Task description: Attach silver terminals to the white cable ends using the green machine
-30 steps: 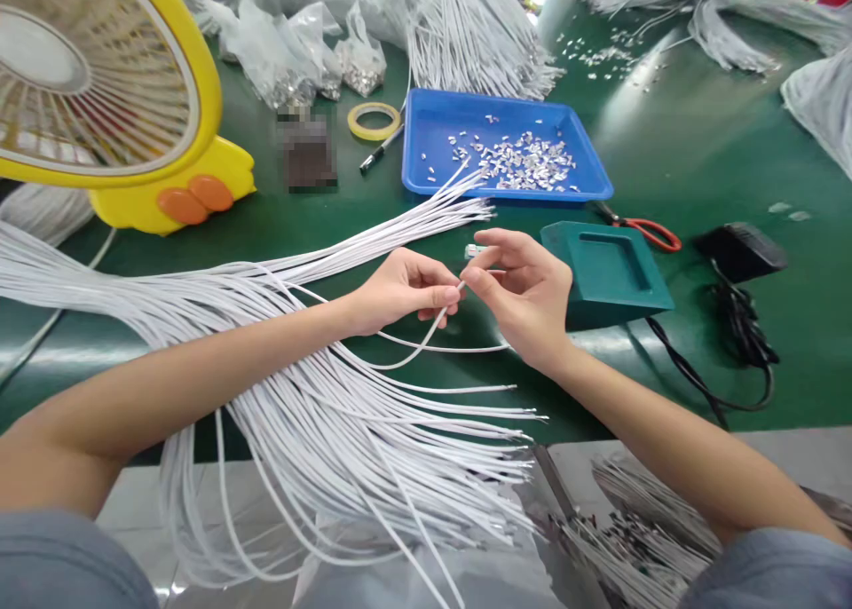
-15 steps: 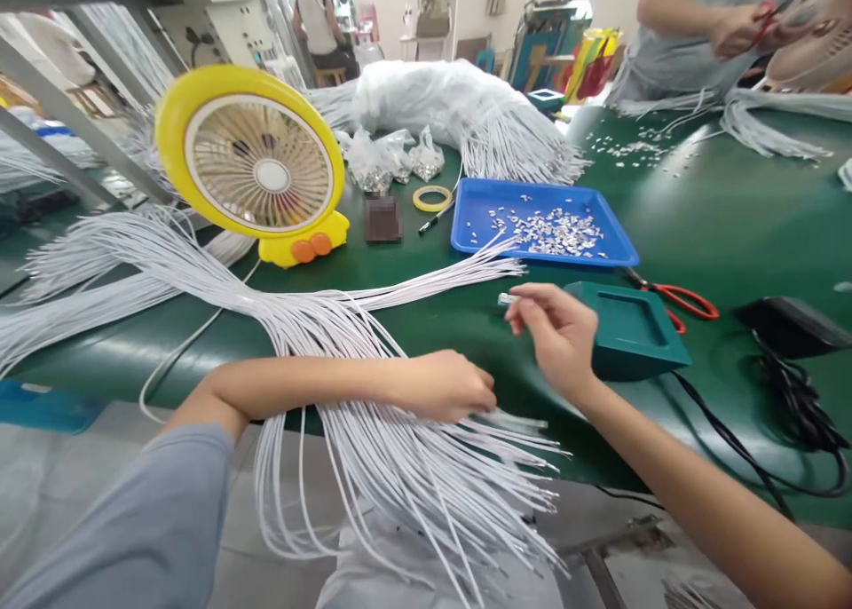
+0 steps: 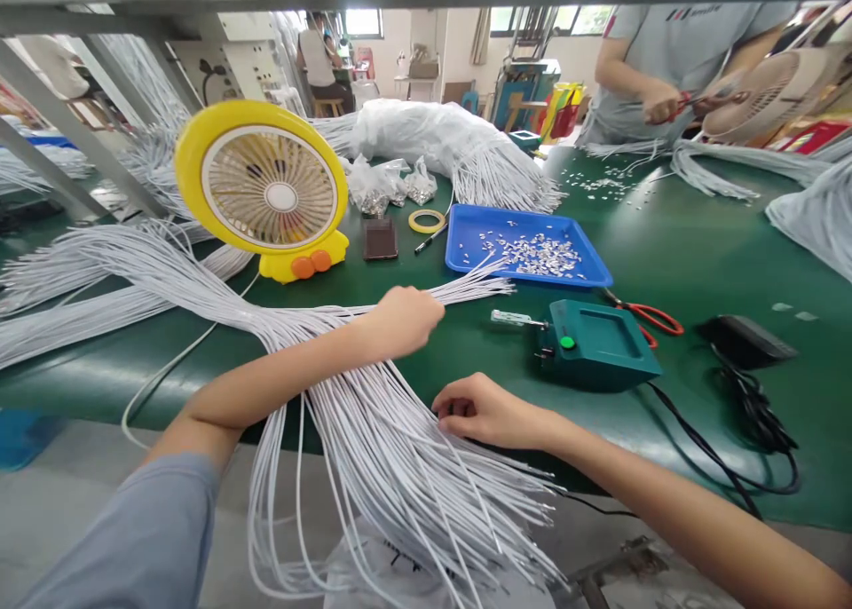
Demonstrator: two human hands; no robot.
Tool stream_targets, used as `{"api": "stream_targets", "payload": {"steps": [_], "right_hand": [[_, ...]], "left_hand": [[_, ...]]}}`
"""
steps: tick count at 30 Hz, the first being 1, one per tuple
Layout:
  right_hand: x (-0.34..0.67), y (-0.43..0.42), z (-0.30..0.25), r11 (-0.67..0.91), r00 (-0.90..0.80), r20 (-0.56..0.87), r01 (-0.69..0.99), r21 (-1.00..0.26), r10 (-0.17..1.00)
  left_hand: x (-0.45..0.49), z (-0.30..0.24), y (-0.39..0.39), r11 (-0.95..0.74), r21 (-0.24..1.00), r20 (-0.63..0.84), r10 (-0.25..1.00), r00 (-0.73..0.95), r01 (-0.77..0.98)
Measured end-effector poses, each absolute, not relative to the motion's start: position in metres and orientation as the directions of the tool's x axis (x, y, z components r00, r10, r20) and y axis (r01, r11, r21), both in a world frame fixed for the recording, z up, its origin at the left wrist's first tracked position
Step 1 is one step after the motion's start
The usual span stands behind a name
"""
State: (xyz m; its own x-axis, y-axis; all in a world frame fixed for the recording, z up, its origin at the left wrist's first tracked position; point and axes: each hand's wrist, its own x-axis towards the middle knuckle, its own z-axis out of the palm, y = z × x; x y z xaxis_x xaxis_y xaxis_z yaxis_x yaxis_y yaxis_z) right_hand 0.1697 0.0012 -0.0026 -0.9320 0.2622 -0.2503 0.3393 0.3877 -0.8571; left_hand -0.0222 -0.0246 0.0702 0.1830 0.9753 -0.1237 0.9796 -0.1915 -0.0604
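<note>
My left hand [image 3: 407,319] is closed over a thin group of white cables [image 3: 476,287] whose ends point toward the blue tray; its fingertips are hidden beneath it. Lower down, my right hand [image 3: 476,411] has curled fingers, with thumb and fingertips at the upper edge of a large white cable bundle [image 3: 399,449]. That bundle fans out over the table's front edge. Right of my hands stands a green box-shaped device [image 3: 599,347] with a bright green button and a small clear-and-metal piece sticking out to its left.
A blue tray [image 3: 525,276] holds many small metal pieces. Around it are red-handled pliers [image 3: 656,318], a tape roll [image 3: 427,221], a pen [image 3: 430,239] and a yellow fan [image 3: 280,196]. A black adapter [image 3: 745,341] lies right. A co-worker [image 3: 672,67] stands across the table.
My left hand has moved up and left from the bundle to the thin cable group. My right hand has left the device's front and come down-left to the bundle. The view has tilted up.
</note>
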Motion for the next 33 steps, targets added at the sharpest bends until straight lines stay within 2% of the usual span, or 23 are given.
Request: {"api": "stream_targets", "payload": {"steps": [3,11,15,18,20,22,24,27,29,31,33], "right_hand": [[0.168,-0.004,-0.007,0.505,-0.94,-0.177,0.309,-0.806,0.292],[0.172,-0.006,-0.014,0.559,-0.966,-0.055,0.192,-0.807,0.253],[0.173,-0.006,-0.015,0.576,-0.969,-0.036,0.175,-0.799,0.245],[0.173,-0.007,-0.017,0.608,-0.973,-0.016,0.156,-0.779,0.228],[0.174,-0.007,-0.018,0.626,-0.977,-0.005,0.14,-0.767,0.212],[0.175,-0.006,-0.016,0.638,-0.98,-0.015,0.139,-0.758,0.197],[0.176,-0.006,-0.011,0.636,-0.982,-0.04,0.149,-0.757,0.182],[0.176,-0.005,0.001,0.586,-0.988,-0.029,0.115,-0.802,0.154],[0.175,-0.005,0.006,0.55,-0.993,-0.014,0.076,-0.832,0.116],[0.174,-0.005,0.004,0.558,-0.995,-0.008,0.06,-0.827,0.095],[0.173,-0.004,-0.004,0.599,-0.996,0.013,0.041,-0.8,0.086]], "left_hand": [[-0.042,0.056,0.01,-0.097,-0.077,-0.101,0.991,0.089,0.992],[-0.051,0.027,0.029,-0.076,0.003,-0.069,0.995,0.076,0.997],[-0.051,0.034,0.03,-0.017,0.112,0.003,1.0,0.017,0.994],[-0.042,0.045,0.026,-0.068,0.253,0.03,0.998,0.063,0.965],[-0.031,0.053,0.016,-0.167,0.463,0.031,0.984,0.173,0.871],[-0.016,0.062,-0.003,-0.254,0.759,0.047,0.939,0.34,0.6],[-0.001,0.071,-0.028,-0.272,0.903,0.054,0.841,0.539,0.333],[0.015,0.081,-0.061,-0.229,0.964,0.034,0.61,0.792,0.135],[0.019,0.081,-0.07,-0.114,0.99,-0.015,0.516,0.857,0.086],[0.018,0.074,-0.064,0.032,0.999,-0.042,0.559,0.828,0.029],[0.013,0.062,-0.045,0.092,0.993,-0.014,0.719,0.694,-0.076]]}}
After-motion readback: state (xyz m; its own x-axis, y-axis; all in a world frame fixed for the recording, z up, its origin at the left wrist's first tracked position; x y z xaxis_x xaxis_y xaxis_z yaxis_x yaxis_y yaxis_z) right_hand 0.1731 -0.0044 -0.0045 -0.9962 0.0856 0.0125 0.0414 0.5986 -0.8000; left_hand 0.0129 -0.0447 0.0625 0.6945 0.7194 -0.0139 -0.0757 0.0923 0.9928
